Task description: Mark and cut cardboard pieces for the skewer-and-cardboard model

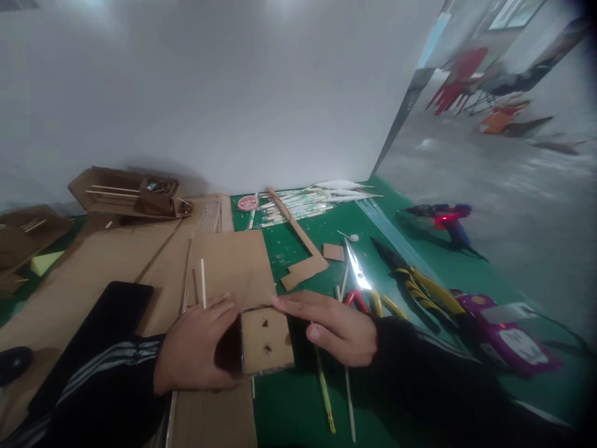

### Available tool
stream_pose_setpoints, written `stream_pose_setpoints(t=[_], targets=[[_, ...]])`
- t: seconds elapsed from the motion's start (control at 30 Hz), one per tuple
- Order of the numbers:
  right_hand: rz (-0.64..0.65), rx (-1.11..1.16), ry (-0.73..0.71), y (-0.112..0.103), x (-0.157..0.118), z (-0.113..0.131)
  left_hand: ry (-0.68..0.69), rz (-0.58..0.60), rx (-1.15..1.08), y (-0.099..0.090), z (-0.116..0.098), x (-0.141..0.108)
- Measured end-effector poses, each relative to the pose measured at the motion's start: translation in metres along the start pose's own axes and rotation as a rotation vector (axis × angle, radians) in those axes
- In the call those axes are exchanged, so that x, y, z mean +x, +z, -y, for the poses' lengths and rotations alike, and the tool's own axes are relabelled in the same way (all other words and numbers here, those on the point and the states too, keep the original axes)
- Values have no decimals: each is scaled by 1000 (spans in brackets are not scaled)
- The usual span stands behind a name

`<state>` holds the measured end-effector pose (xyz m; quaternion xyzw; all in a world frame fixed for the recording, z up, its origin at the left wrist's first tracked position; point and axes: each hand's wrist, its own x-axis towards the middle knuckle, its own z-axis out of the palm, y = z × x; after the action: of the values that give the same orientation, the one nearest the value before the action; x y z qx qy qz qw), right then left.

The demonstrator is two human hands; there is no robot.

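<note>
A small cardboard box (267,341) with two dark holes in its facing side is at the front centre. My left hand (198,345) is closed around the box's left part, its thumb near the lower edge. My right hand (333,326) has its fingers stretched out, the fingertips at the box's upper right corner. Just above my left hand a thin wooden stick (203,283) stands up. Under the box lies a flat cardboard sheet (233,261). To the right of my right hand are red-handled scissors (357,274).
Pliers (420,286), a purple tape measure (508,345) and a glue gun (448,218) lie on the right. A dark phone-like slab (112,317) is on the left. Several wrapped sticks (298,208) and a cardboard trough (112,193) are by the wall.
</note>
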<state>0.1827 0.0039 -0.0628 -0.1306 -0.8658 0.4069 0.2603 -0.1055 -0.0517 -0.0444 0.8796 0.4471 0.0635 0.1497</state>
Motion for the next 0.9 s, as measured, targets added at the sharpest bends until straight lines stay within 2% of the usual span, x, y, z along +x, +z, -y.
stream_pose_setpoints(t=[0.17, 0.33, 0.67, 0.8, 0.9], targets=[[19, -83, 12, 4, 1, -2, -14, 18, -14, 0, 1, -1], [50, -243, 84, 9, 3, -1, -40, 21, -17, 1, 0, -2], [43, -252, 80, 10, 5, -1, -57, 47, -10, 1, -1, -1], [57, -249, 100, 9, 4, 0, 7, 40, -70, -3, 6, -3], [55, -252, 92, 9, 3, -1, 22, 26, -208, -6, 18, -8]])
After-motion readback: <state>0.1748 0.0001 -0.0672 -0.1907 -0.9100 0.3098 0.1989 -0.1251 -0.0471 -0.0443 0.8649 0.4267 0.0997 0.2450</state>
